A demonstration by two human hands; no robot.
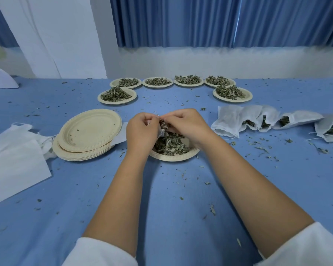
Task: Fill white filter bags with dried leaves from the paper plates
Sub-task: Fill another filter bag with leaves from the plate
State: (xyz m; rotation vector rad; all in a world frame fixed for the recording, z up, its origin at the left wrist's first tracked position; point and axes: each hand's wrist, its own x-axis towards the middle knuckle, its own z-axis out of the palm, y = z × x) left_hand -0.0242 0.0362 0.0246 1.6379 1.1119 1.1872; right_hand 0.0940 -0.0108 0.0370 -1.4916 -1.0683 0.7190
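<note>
A blue cloth-covered bench (173, 198) fills the view, littered with leaf crumbs, with a pleated blue curtain (219, 22) hanging behind it. At the left edge lies a pile of flat empty white bags (15, 156), and just beside it a stack of empty cream paper plates (88, 131). On the right, a row of filled white drawstring bags (258, 120) lies with dark leaves showing at the mouths. Along the far side, six leaf-heaped paper plates (232, 100) form an arc.

In the middle sits a near paper plate (173, 158), half hidden by the hands held over it. The left hand (140, 131) has its fingers curled, pinching the edge of a white filter bag (161, 132) held above that plate. The right hand (186, 125) has its fingers clenched on a tuft of dried leaves (163, 123) at the bag's mouth. More loose leaves lie on the plate below.
</note>
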